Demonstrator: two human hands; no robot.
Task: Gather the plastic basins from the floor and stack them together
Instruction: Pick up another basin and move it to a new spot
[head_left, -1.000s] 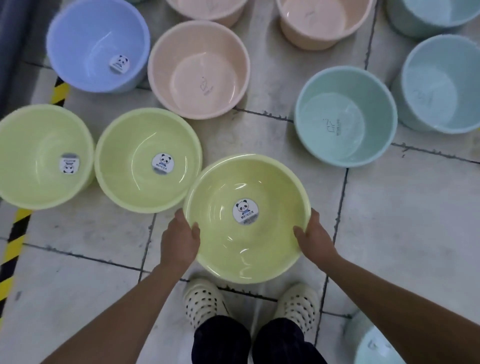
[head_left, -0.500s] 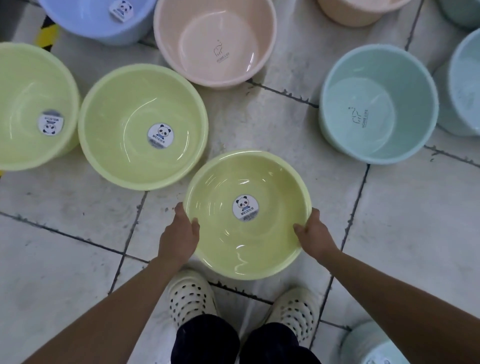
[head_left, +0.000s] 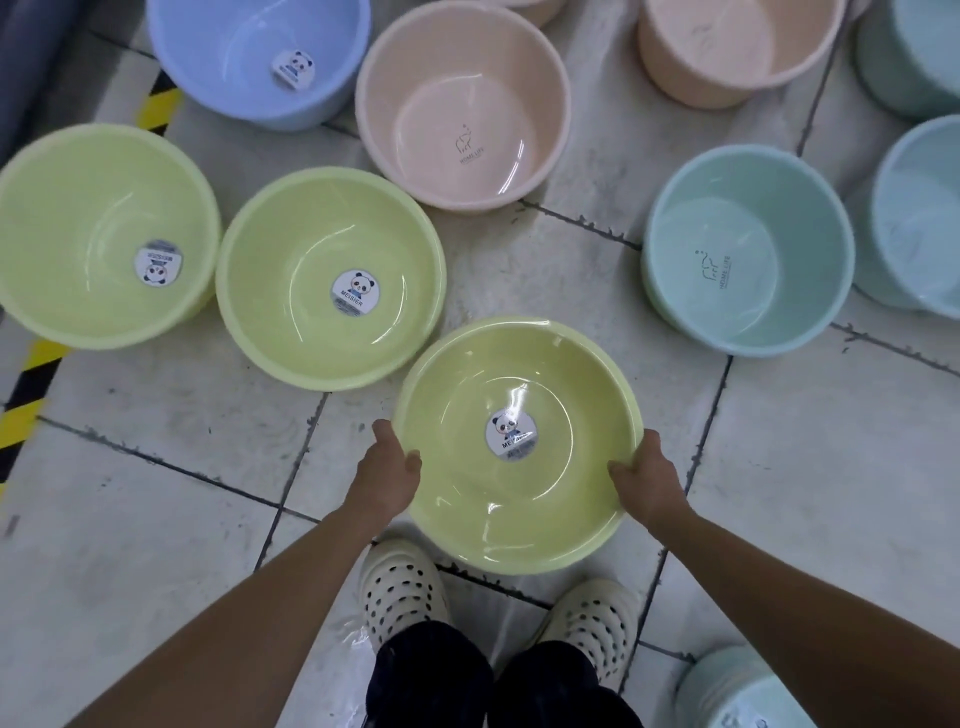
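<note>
Two hands (head_left: 387, 480) (head_left: 649, 486), one basin (head_left: 519, 441) (MEISIER sticker (head_left: 511, 434))

The round panda sticker (head_left: 510, 435) inside the yellow-green basin (head_left: 519, 499) held in the two-handed grip reads "ME…", the rest lost in glare. The sticker (head_left: 354, 292) in the green basin (head_left: 291, 322) just left of and beyond the grip reads "MEISIER"; the sticker (head_left: 158, 262) in the far-left green basin (head_left: 78, 218) carries the same word upside down. The pink basin (head_left: 462, 109) beyond the grip and the teal basin (head_left: 748, 312) to its right each carry the print "HOME LIFE".
</note>
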